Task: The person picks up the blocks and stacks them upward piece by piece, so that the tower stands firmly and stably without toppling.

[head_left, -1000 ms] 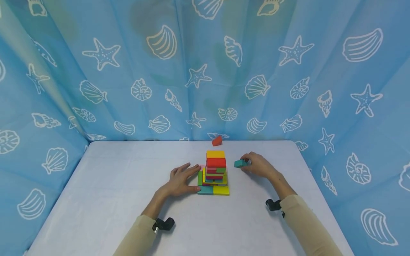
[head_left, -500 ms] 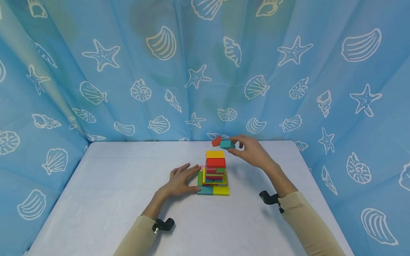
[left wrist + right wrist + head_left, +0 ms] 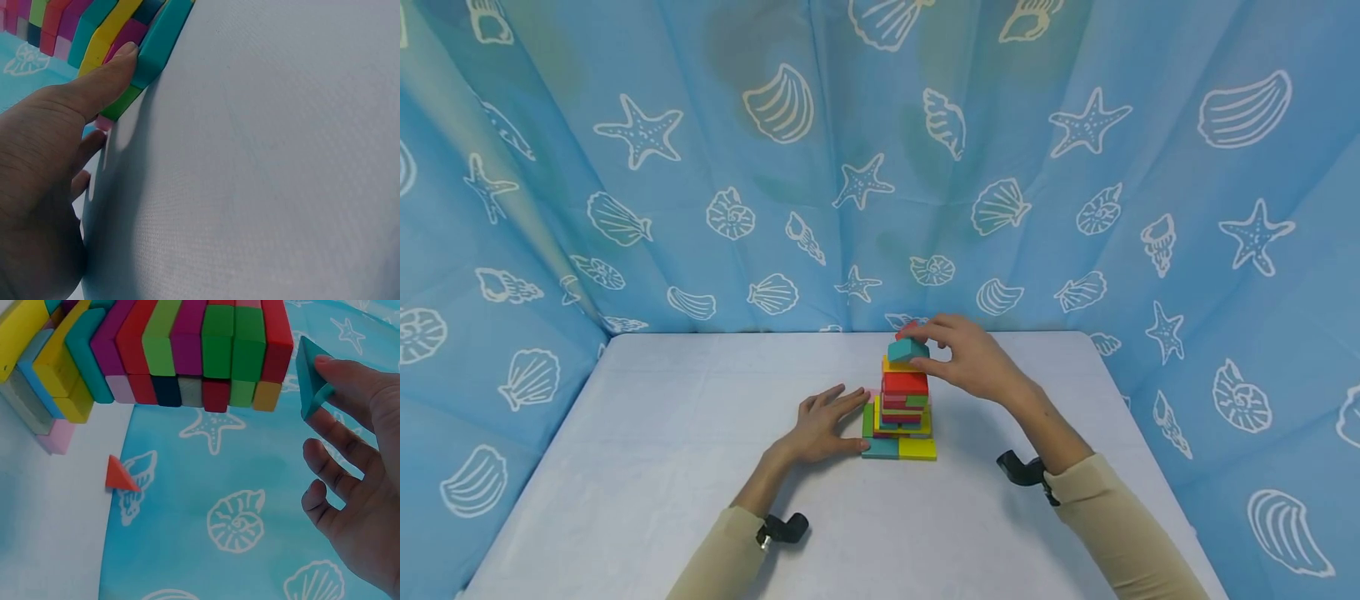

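Note:
A tower of coloured wooden blocks [image 3: 906, 385] rises from a wider base of flat blocks, including a teal one [image 3: 881, 449] and a yellow one [image 3: 917, 450] at the front. My right hand [image 3: 973, 358] pinches a teal triangular block [image 3: 908, 349] between thumb and fingers, level with the tower's top. In the right wrist view the triangular block [image 3: 309, 378] is close beside the red end block of the stack. My left hand [image 3: 823, 427] rests beside the base with fingers extended; its thumb touches the teal base block [image 3: 156, 53] in the left wrist view.
Behind the tower, near the table's back edge, lies a red triangular block [image 3: 120, 476], mostly covered in the head view. A white cloth covers the table [image 3: 700, 400]. Blue curtains [image 3: 700, 167] with shell prints stand around the back and sides.
My right hand has lifted the teal triangular block from right of the tower, carried it up and then left to the tower's top. The left hand has stayed in place.

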The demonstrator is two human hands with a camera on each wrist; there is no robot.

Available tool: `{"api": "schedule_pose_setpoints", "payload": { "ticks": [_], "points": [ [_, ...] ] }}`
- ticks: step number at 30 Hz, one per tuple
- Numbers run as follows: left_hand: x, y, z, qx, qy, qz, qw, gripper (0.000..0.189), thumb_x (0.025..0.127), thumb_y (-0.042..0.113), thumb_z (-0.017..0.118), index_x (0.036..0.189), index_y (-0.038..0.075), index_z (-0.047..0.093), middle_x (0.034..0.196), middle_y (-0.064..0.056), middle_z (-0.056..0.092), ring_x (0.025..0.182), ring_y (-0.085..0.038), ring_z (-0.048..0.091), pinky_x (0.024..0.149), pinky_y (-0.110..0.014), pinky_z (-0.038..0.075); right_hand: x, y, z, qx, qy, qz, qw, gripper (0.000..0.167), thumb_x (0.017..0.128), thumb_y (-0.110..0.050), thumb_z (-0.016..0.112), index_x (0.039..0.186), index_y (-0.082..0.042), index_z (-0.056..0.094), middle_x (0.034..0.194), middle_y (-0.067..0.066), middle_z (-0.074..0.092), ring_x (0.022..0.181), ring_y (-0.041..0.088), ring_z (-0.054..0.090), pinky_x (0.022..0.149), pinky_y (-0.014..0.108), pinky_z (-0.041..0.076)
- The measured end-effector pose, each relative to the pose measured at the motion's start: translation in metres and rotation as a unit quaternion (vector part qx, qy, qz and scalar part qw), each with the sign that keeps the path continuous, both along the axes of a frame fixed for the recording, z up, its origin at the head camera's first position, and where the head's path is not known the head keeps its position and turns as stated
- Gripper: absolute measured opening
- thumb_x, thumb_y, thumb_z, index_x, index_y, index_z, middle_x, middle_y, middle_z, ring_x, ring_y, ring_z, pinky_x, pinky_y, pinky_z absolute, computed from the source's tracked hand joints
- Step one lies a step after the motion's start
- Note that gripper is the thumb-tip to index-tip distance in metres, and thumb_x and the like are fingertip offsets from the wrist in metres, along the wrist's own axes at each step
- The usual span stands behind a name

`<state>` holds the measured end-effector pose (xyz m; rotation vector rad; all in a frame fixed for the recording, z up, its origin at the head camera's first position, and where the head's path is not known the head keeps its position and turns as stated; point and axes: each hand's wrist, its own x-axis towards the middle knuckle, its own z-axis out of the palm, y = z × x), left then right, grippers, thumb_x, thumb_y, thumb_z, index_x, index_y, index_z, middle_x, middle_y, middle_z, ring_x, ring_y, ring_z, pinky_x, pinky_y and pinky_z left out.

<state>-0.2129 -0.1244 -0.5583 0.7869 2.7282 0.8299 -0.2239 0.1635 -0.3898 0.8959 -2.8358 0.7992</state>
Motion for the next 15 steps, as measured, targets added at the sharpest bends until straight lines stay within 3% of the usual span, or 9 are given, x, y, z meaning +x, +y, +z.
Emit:
{"api": "schedule_pose_setpoints", "payload": {
  "ticks": [4, 15],
  "points": [
    [0.0001, -0.0002, 0.0008, 0.004, 0.001, -0.001, 1.0, 0.085, 0.087, 0.056, 0.07, 0.157, 0.024, 0.036, 0.163, 0.003, 0.034, 0.153, -0.032, 0.017, 0.114, -0.062, 0.014, -0.0009, -0.0005, -0.0034, 0.018, -0.008, 0.001, 0.9998, 0.048, 0.091, -0.04, 0.075, 0.137, -0.032, 0.063, 0.133, 0.001, 0.061, 0.127, 0.027, 0.051, 0.094, 0.052, 0.053],
    [0.0023, 0.0001, 0.0035, 0.01, 0.002, 0.0, 0.9999, 0.084, 0.087, 0.054, 0.071, 0.157, 0.022, 0.038, 0.162, 0.001, 0.036, 0.152, -0.033, 0.018, 0.114, -0.063, 0.013, -0.0011, -0.0024, -0.0064, 0.041, -0.02, -0.004, 0.9989, 0.05, 0.091, -0.041, 0.074, 0.139, -0.032, 0.061, 0.13, 0.002, 0.062, 0.126, 0.026, 0.051, 0.094, 0.049, 0.054]
  ]
}}
